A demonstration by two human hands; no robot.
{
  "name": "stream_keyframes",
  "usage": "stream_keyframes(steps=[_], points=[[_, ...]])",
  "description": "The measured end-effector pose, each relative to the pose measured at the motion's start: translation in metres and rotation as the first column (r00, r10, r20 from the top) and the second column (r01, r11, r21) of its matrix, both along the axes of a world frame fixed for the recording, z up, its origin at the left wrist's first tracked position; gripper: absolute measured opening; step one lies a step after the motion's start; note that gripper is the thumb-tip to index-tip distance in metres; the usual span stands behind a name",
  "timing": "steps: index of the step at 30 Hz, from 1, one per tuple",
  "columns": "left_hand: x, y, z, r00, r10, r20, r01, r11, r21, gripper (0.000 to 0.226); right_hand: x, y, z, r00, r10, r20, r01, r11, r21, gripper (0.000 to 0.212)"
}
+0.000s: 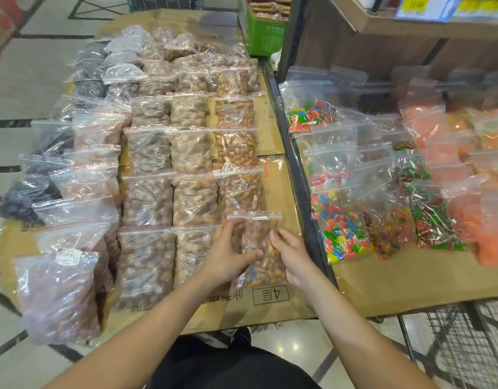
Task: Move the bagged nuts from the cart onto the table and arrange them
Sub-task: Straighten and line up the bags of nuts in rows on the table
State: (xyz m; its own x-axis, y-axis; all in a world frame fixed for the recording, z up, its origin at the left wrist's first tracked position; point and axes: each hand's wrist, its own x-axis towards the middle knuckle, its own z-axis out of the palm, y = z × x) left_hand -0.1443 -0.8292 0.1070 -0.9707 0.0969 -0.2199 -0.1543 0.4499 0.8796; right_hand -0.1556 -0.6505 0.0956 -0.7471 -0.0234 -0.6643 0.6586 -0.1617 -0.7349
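Observation:
A clear zip bag of brown nuts [260,240] lies at the near end of the rightmost row on the cardboard-covered table [275,310]. My left hand [226,256] holds its left edge, thumb across the front. My right hand [291,255] grips its right edge with curled fingers. Several rows of bagged nuts [191,153] run away from me across the table, with darker bags [26,197] along the left side. The cart's wire basket [466,341] shows at the lower right; its inside is not visible.
A second cardboard surface [410,284] on the right carries bags of coloured candy [343,240] and orange sweets [489,226]. A black metal rail [295,169] separates the two surfaces. A green carton [263,32] and wooden shelving [382,29] stand behind. Tiled floor lies to the left.

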Motion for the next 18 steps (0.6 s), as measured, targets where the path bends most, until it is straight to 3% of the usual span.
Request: stream_keyframes(steps=[4, 7, 8, 13, 15, 18], points=[[0.0, -0.006, -0.007, 0.998, 0.04, -0.039, -0.038, 0.998, 0.05, 0.077, 0.004, 0.011, 0.008, 0.968, 0.25, 0.019, -0.248, 0.965, -0.08, 0.067], [0.005, -0.006, -0.012, 0.996, 0.092, -0.002, -0.091, 0.988, 0.125, 0.081, 0.003, 0.02, 0.006, 0.942, 0.332, 0.055, -0.326, 0.94, -0.099, 0.109], [0.006, -0.006, -0.013, 0.994, 0.108, 0.019, -0.11, 0.981, 0.157, 0.081, 0.002, 0.02, 0.009, 0.942, 0.331, 0.053, -0.326, 0.941, -0.093, 0.113], [0.007, -0.008, -0.014, 0.988, 0.044, 0.149, -0.08, 0.965, 0.249, 0.1, 0.003, 0.017, 0.014, 0.988, 0.125, -0.09, -0.134, 0.985, -0.107, 0.068], [0.007, -0.01, -0.014, 0.985, -0.01, 0.174, -0.034, 0.968, 0.249, 0.097, 0.005, 0.018, 0.012, 0.993, 0.083, -0.079, -0.096, 0.98, -0.172, 0.069], [0.006, -0.013, -0.015, 0.988, 0.019, 0.153, -0.056, 0.968, 0.244, 0.087, 0.007, 0.017, 0.011, 0.986, 0.162, 0.031, -0.154, 0.971, -0.185, 0.078]])
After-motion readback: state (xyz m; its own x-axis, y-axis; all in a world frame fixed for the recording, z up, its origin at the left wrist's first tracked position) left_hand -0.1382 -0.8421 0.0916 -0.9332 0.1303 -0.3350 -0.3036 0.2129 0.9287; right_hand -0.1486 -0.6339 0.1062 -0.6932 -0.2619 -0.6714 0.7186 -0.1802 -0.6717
